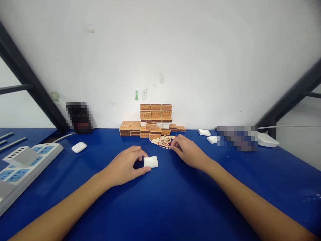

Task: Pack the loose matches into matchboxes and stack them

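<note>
My left hand grips a small white matchbox tray between thumb and fingers, low on the blue tabletop. To its upper right lies a loose pile of red-tipped matches. My right hand is at the right edge of this pile, thumb and fingers pinched on matches; how many is hidden by the fingers. Just behind the pile, orange-brown matchboxes are stacked against the wall, with lower stacks to the left and a few flat boxes to the right.
A white power strip with a plugged-in charger runs along the left. A white rounded case lies nearby. Two small white pieces and a white device are at the back right, beside a blurred-out item.
</note>
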### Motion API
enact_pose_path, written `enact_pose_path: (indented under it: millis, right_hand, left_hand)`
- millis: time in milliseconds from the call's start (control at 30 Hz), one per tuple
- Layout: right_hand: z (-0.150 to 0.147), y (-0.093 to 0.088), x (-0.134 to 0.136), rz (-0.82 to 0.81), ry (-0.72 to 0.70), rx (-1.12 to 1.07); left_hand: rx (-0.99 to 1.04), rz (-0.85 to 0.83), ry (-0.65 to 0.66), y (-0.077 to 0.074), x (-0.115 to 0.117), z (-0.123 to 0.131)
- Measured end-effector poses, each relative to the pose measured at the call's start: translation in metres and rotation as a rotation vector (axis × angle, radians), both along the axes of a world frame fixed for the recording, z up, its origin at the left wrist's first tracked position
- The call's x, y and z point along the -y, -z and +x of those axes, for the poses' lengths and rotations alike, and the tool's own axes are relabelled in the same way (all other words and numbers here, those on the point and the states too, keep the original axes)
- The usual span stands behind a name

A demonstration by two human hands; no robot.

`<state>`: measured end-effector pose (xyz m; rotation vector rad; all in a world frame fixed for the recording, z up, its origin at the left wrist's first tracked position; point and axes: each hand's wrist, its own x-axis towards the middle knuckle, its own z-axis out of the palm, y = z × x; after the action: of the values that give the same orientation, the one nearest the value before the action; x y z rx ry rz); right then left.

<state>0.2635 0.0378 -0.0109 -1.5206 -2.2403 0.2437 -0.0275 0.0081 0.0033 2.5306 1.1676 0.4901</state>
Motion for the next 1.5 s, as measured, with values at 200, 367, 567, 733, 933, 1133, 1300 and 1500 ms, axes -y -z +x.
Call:
enact_pose_path:
  millis: [200,367,567,733,933,1133,1300,1500]
  right_hand:
    - [-0.009,0.003,0.001,0.033,-0.009,0.033]
    - [-0.003,0.001,0.002,-0.03,0.001,0.043]
    - [-0.002,-0.002,0.001,-0.024,-0.044,0.021]
    - [-0.014,0.001,-0.002,0.003,-0.077,0.029]
    - [-0.02,0.003,-0.002,0.012,-0.086,-0.005]
    - [-0.018,-0.001,-0.002,-0.08,-0.105,0.065]
    - [-0.023,-0.016,0.016,-0.089,-0.175,-0.084]
    - [-0.047,-0.012,0.038,-0.115,-0.316,-0.137]
  left_hand:
    - [-0.017,0.022,-0.007,0.0,0.0,0.002]
    - [-0.01,0.014,-0.001,0.002,-0.001,0.001]
    - [0.003,0.006,-0.011,0.003,-0.004,-0.002]
    - [-0.02,0.018,-0.006,0.002,-0.004,-0.001]
    - [-0.041,0.026,-0.008,0.0,0.0,0.001]
    - [-0.027,0.006,-0.014,-0.001,0.0,-0.001]
    - [-0.008,0.004,0.002,-0.002,0.0,0.0]
    - [0.009,-0.006,0.01,0.002,0.0,0.002]
